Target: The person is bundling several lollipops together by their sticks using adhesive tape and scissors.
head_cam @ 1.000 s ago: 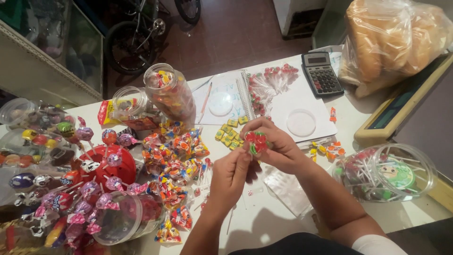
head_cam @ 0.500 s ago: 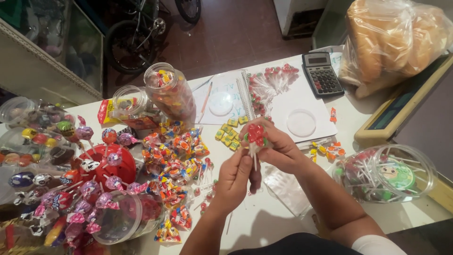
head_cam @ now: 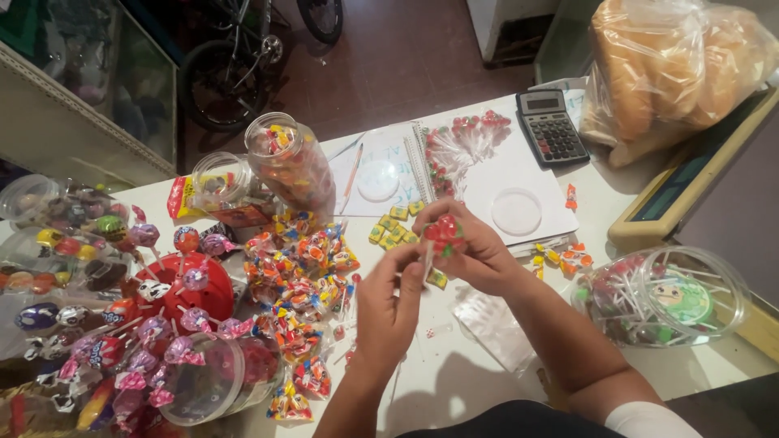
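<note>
My right hand [head_cam: 479, 255] grips a small bunch of red lollipops [head_cam: 444, 232] above the white table [head_cam: 454, 381] — my left hand [head_cam: 389, 300] pinches their sticks just below — beside the heap of wrapped candies [head_cam: 304, 284].

Small sweet shop counter, white worktop [head_cam: 454, 381] heaped with bright wrapped candies [head_cam: 304, 272], clear plastic jars of lollipops [head_cam: 661, 296], red lollipop display stand [head_cam: 182, 288], grey desk calculator [head_cam: 552, 126] on an open spiral notebook [head_cam: 487, 174], big clear bag of bread rolls [head_cam: 669, 69]
</note>
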